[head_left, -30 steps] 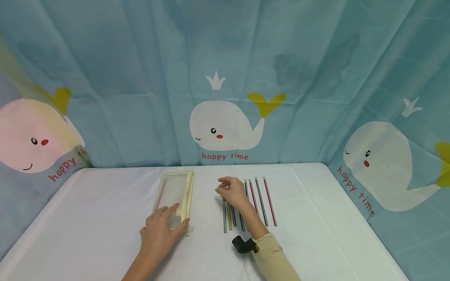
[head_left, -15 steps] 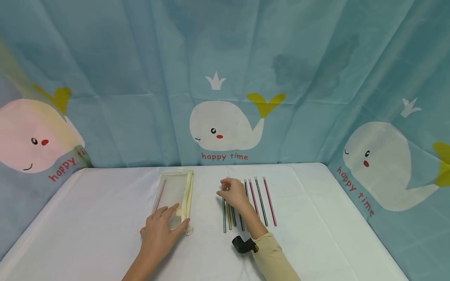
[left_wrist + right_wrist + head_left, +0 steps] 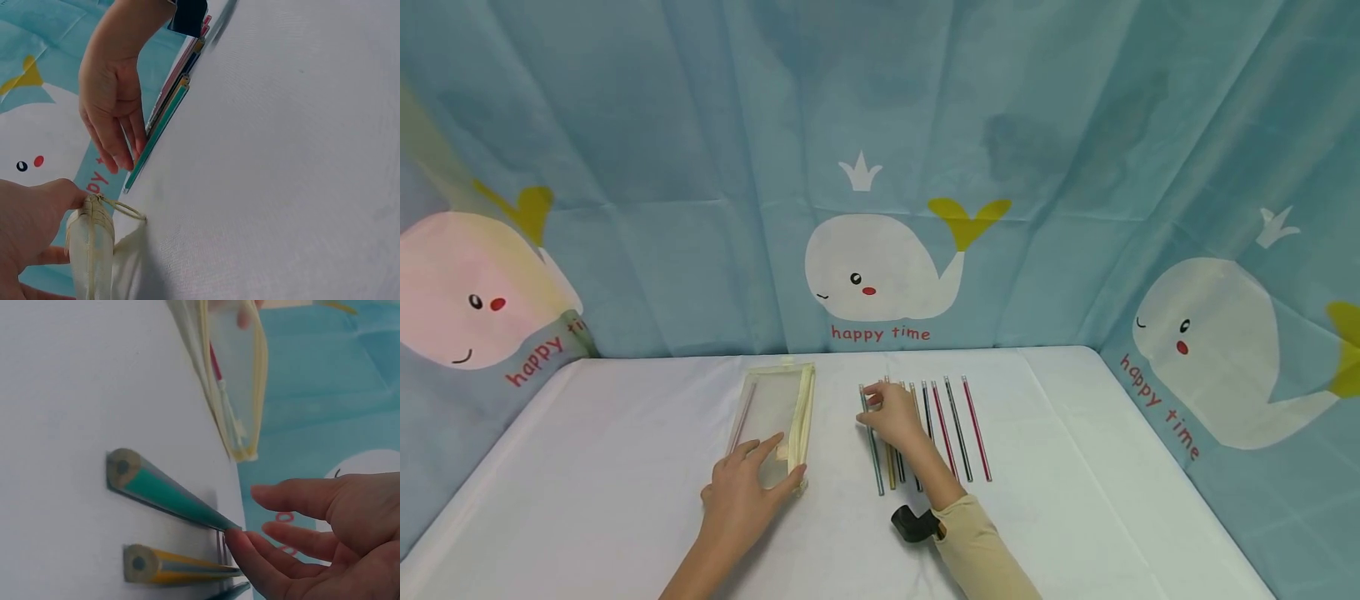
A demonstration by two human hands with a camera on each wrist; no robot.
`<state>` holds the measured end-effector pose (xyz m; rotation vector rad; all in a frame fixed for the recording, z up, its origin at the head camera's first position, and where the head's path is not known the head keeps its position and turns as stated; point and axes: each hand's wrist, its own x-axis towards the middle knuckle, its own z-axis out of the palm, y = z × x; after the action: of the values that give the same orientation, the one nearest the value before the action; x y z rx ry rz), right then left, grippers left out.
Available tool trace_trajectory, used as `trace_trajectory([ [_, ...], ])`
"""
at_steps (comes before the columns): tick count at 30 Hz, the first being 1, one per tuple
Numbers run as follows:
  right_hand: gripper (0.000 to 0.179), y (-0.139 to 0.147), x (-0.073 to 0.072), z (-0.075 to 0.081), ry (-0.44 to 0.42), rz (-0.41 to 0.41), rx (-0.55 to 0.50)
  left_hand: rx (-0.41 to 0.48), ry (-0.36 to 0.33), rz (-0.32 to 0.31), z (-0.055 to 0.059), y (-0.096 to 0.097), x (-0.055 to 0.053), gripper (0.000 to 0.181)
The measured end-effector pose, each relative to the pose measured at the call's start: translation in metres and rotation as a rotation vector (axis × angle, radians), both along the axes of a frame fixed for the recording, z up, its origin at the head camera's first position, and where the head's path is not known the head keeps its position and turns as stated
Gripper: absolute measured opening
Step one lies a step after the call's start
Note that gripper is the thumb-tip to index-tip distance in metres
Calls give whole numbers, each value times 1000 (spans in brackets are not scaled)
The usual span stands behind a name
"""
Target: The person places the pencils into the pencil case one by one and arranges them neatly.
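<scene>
My left hand (image 3: 741,492) rests with spread fingers on the near end of a cream mesh pencil pouch (image 3: 775,400); its thumb lies along the zipper edge. A pinkish pencil (image 3: 215,361) shows inside the pouch. To the right, my right hand (image 3: 895,417) reaches over the far end of a green pencil (image 3: 874,462), which lies tilted on the table. In the right wrist view a fingertip touches that pencil's far end, while the thumb stands apart from it. Beside it lies a yellow pencil (image 3: 187,565), partly hidden by the hand in the head view.
Several more pencils lie in a row to the right, among them a dark one (image 3: 958,429) and a red one (image 3: 977,433). A black wrist mount (image 3: 916,523) sits at my right wrist. A blue whale-print curtain (image 3: 1045,167) hangs behind the white table (image 3: 1090,500).
The green pencil's far end has swung left, away from the yellow pencil, as my right hand shifted slightly left. My left hand and the pouch have stayed nearly still.
</scene>
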<state>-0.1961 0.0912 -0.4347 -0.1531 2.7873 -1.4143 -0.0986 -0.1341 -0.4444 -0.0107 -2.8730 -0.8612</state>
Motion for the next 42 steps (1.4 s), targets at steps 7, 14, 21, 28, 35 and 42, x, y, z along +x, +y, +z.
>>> trace_trajectory([
  [7,43,-4,-2,-4,-29,21,18,-1,-11,8,1,-1,0,61],
  [14,45,-10,-3,-5,-32,35,42,0,4,4,1,-1,0,62],
  [21,36,-10,-3,-7,-12,57,96,13,5,-2,0,-1,0,62],
  [28,28,-9,-3,-6,-15,66,65,15,0,-3,0,0,0,61],
  [35,30,-8,-4,-4,-27,62,38,19,-2,-2,0,0,1,62],
  [42,28,-6,-7,-6,-45,43,6,17,6,-5,0,0,0,61],
])
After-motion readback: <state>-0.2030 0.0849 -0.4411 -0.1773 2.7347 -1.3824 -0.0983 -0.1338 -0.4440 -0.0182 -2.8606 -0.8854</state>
